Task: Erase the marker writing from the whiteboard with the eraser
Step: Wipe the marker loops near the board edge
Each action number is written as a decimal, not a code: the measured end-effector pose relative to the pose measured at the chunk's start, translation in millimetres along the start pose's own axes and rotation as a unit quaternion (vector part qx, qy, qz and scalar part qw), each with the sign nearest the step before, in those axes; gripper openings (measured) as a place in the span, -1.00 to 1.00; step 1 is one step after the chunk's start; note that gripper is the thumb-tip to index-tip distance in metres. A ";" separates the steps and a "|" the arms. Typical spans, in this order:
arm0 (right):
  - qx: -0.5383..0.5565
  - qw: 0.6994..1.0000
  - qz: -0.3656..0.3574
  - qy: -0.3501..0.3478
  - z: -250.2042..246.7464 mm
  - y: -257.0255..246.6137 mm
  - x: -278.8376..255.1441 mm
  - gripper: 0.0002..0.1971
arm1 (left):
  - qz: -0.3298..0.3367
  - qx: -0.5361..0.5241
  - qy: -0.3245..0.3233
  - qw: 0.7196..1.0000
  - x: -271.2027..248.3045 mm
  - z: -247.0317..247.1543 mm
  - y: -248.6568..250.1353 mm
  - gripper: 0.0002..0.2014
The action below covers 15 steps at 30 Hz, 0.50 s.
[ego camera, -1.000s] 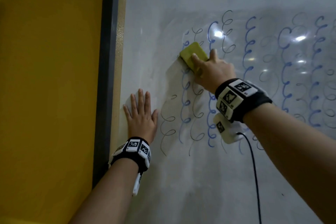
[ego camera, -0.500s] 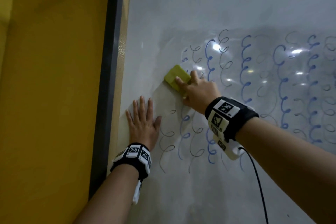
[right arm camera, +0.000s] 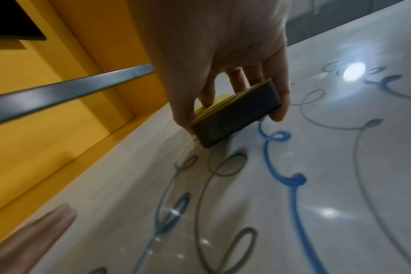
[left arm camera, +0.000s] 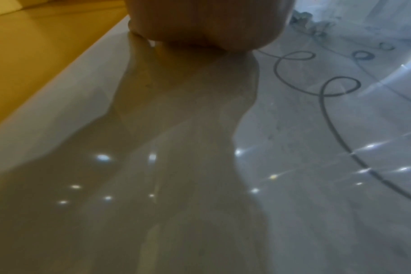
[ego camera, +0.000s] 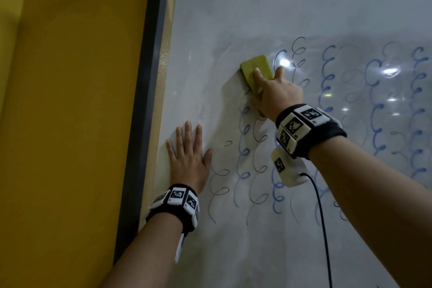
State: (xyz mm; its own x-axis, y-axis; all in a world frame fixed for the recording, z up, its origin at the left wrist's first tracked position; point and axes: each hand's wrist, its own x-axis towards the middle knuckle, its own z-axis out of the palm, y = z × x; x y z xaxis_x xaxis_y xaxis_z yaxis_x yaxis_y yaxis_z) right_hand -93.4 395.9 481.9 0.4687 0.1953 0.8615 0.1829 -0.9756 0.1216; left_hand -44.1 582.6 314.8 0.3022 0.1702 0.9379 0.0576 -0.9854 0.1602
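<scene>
Gripping a rectangular yellow-backed eraser, right hand presses glossy whiteboard.

Right hand with yellow eraser: moved. A second ago high among the loops; half a second ago swept down and leftward; now back up and to the right, just beside the top of a blue loop column.

Marker writing: upper loops of the leftmost columns gone; the lower loops are left, under the eraser.
</scene>
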 end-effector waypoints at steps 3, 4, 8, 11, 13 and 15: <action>-0.007 1.000 -0.021 -0.007 3.9 -12.2 -5.0 -0.31 | 0.004 0.000 0.006 1.000 -0.5 0.5 1.0 -0.34; -0.023 0.999 -0.045 -0.010 5.5 -14.3 -6.5 -0.32 | 0.005 0.001 0.009 1.000 -0.2 -0.3 0.7 -0.34; -0.030 0.999 -0.028 0.005 -2.8 -3.3 3.2 -0.34 | 0.010 -0.009 0.013 1.000 0.4 -3.8 1.3 -0.35; 0.034 0.998 0.044 -0.008 -14.9 -5.2 11.6 -0.32 | 0.010 -0.005 0.012 1.000 -0.1 -3.9 0.7 -0.34; 0.008 1.000 -0.002 -0.025 -11.9 -18.7 8.0 -0.31 | 0.013 -0.008 0.013 1.000 -0.5 -3.7 0.2 -0.37; -0.024 0.998 -0.047 -0.021 -7.0 -21.4 6.3 -0.32 | 0.015 -0.009 0.014 1.000 -0.4 -3.5 -0.5 -0.37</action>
State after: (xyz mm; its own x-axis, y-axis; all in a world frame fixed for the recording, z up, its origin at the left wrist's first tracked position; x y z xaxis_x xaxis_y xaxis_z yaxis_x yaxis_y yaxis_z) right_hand -100.3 417.3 488.2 0.4876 0.2887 0.8240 0.1864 -0.9564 0.2248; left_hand -47.5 583.1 315.5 0.2775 0.1406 0.9504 0.0317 -0.9900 0.1372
